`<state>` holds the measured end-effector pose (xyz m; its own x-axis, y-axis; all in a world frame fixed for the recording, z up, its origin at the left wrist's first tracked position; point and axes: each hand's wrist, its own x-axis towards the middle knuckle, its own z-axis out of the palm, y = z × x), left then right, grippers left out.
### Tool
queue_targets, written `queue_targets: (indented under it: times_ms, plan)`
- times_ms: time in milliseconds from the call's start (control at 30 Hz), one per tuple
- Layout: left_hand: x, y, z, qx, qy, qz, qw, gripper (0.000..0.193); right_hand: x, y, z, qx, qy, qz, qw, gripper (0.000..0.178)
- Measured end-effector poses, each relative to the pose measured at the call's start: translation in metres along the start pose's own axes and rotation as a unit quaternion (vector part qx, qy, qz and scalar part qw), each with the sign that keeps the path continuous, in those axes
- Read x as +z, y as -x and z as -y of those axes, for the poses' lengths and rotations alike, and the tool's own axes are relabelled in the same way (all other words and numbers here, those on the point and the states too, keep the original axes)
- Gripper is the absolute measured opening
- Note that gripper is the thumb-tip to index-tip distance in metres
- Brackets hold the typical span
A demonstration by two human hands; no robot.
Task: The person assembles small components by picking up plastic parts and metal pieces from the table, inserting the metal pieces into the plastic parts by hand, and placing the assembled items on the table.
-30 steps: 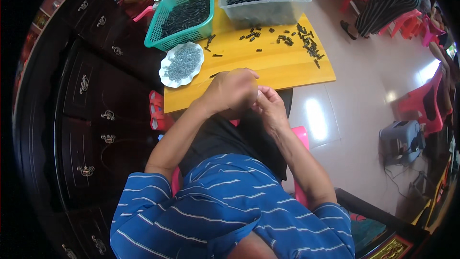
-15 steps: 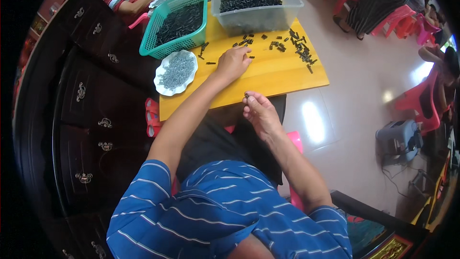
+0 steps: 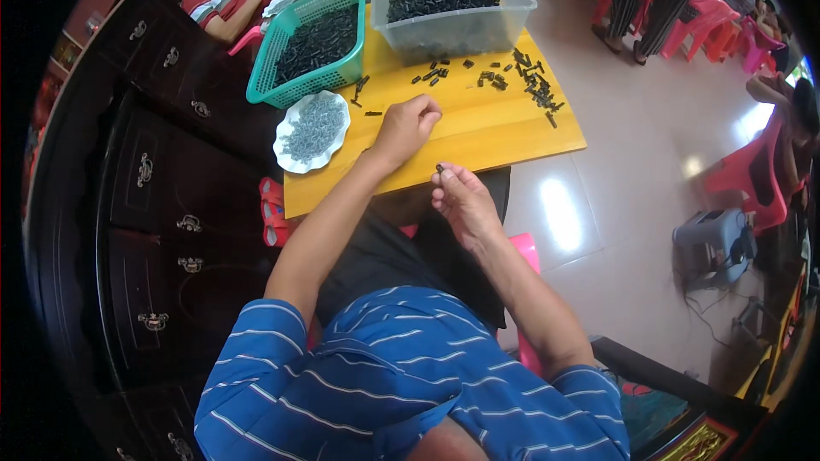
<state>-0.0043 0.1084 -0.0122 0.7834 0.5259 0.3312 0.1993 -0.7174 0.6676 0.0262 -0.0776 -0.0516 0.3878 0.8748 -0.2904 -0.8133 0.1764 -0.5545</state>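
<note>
My left hand (image 3: 412,130) is curled closed just above the yellow board (image 3: 504,132); whatever its fingers hold is hidden. My right hand (image 3: 465,205), by the board's near edge, pinches a small black cylindrical piece (image 3: 440,168) between thumb and fingertips. Loose black pieces (image 3: 491,79) lie scattered across the board, with a denser pile (image 3: 538,90) toward its right edge. To the left of my left hand sits a white scalloped plate (image 3: 283,154) heaped with small silvery, screw-like parts (image 3: 315,125).
Behind the plate stands a green mesh basket (image 3: 266,67) of black parts. Next to it is a clear plastic bin (image 3: 512,24), also filled with them. A dark drawer cabinet (image 3: 196,179) lines the left. A person in red (image 3: 213,0) works at the far left; pink chairs (image 3: 756,175) stand right.
My left hand has drawn slightly back toward me, its fingers curling in. The small black piece that lay beside its fingertips no longer shows. My right hand stays almost still.
</note>
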Motion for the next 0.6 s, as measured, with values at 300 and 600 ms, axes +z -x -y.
queue_targets:
  times_ms: [300, 600]
  plan:
    - [-0.045, 0.068, -0.030, -0.029, 0.096, 0.046, 0.994, 0.016, 0.004, 0.002, 0.000, -0.034, 0.051, -0.010, 0.998, 0.023]
    - [-0.054, 0.080, -0.046, 0.047, 0.072, 0.062, 0.994, 0.016, 0.006, 0.004, -0.004, -0.078, 0.119, -0.004, 0.990, 0.021]
